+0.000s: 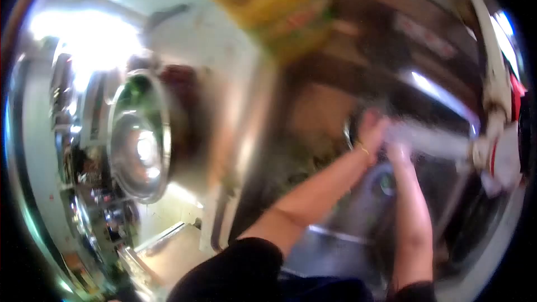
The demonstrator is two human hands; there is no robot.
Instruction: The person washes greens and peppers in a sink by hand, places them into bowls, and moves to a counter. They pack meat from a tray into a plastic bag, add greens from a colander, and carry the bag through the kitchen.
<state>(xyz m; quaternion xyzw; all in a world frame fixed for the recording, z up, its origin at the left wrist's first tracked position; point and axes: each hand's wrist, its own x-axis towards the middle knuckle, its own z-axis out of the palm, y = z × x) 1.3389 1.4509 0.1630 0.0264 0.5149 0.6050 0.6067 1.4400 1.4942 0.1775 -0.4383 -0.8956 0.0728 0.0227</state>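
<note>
Both hands are together over a metal sink (335, 240), in a white stream of water (433, 141) from the tap (482, 154) at the right. My left hand (370, 130) has a thin yellow band at its wrist. Close beside it, apparently touching, is my right hand (398, 148), nearest the stream. Motion and spray smear the fingers of both hands, so whether they hold anything does not show. Behind my left hand a shiny curved edge (349, 130) is partly visible.
A large yellow container (279, 8) with a printed label stands beyond the sink. On the left are a shiny metal bowl (140, 140) and a blurred dark red thing (182, 86). A light pipe (495, 78) runs along the right side.
</note>
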